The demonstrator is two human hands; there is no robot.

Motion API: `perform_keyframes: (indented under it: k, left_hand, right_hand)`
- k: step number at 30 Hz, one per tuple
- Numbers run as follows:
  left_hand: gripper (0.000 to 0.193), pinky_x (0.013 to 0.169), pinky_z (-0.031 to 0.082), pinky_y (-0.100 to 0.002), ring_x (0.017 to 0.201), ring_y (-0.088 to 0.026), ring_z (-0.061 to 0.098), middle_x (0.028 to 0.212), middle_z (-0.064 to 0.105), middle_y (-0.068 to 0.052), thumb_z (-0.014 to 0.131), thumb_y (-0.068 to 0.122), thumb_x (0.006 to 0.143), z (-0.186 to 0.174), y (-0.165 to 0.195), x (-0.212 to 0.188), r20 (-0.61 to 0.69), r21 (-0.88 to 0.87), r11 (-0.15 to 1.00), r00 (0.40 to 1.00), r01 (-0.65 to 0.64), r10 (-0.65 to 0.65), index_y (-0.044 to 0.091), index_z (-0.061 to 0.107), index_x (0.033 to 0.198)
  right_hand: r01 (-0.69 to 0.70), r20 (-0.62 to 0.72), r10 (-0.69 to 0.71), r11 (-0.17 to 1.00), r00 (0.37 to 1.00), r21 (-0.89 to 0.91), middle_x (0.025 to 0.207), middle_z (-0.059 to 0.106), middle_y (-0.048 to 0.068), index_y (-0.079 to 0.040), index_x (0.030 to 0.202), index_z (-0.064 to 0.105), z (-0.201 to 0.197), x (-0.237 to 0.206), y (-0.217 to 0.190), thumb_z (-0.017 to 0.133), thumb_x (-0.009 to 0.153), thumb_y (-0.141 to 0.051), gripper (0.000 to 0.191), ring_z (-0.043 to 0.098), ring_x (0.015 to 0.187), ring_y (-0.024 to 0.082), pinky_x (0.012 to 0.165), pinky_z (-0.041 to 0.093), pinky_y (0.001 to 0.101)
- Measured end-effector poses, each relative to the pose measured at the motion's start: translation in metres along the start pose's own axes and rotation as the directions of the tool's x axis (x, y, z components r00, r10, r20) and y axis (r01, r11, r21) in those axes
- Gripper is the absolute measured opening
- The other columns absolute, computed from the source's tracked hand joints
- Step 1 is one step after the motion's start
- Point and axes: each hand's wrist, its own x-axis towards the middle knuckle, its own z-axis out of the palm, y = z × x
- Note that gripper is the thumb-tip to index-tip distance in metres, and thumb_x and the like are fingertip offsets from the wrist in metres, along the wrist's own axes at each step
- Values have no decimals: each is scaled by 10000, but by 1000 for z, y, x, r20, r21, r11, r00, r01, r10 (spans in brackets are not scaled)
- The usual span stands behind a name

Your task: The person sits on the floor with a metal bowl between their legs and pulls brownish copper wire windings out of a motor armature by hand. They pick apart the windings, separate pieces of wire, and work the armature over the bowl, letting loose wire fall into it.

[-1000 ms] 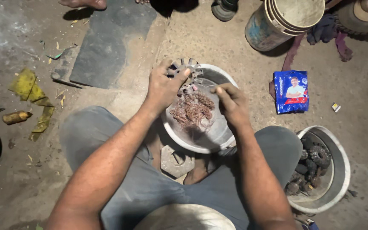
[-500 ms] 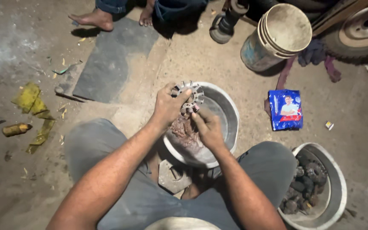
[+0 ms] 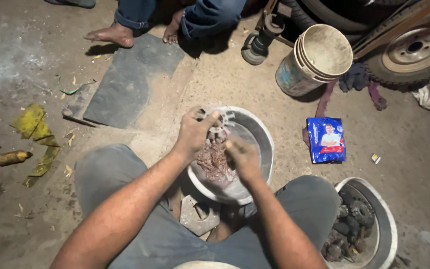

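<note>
My left hand (image 3: 194, 133) grips a round, toothed metal part (image 3: 216, 119) and holds it over a metal bowl (image 3: 261, 140) set between my knees. My right hand (image 3: 242, 157) is closed around something small and presses it against the dirty, reddish underside of the part (image 3: 214, 160); what it holds is hidden by the fingers. Both forearms reach in from the bottom of the head view.
A second bowl (image 3: 385, 225) of dark greasy parts sits by my right knee. A blue packet (image 3: 327, 140) lies on the dirt floor, stacked buckets (image 3: 317, 59) and a wheel (image 3: 414, 47) stand beyond. Another person's bare feet (image 3: 118, 34) rest by a dark slab (image 3: 130, 82).
My right hand has moved left from the bowl's right side onto the part below my left hand. The view has tilted up, showing more of the other person's legs.
</note>
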Motion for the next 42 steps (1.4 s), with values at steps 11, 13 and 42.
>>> perform_keyframes:
  k: [11, 13, 42]
  left_hand:
    - [157, 605, 555, -290, 699, -113, 678, 795, 725, -65, 691, 170, 920, -6, -10, 5, -41, 470, 843, 948, -261, 316, 25, 667, 975]
    - [191, 626, 570, -311, 722, -124, 696, 811, 734, -80, 692, 185, 909, -4, -13, 2, -10, 491, 820, 939, -294, 342, 18, 663, 997]
    - [180, 731, 572, -256, 821, -106, 687, 935, 740, -53, 721, 137, 988, -9, -16, 3, 115, 242, 883, 916, -401, 385, 0, 679, 1097]
  right_hand:
    - [183, -87, -258, 850, 962, -495, 871, 697, -14, -18, 1181, 706, -16, 10, -19, 687, 924, -175, 302, 671, 581, 68, 519, 548, 237]
    - [275, -36, -314, 875, 949, -399, 969, 693, 42, 0, 1216, 667, 0, 1, -17, 705, 903, -149, 349, 676, 610, 80, 523, 567, 252]
    - [314, -32, -324, 934, 946, -172, 904, 702, -11, -39, 1047, 742, -7, -4, -9, 678, 1019, -151, 132, 620, 806, 62, 709, 512, 237]
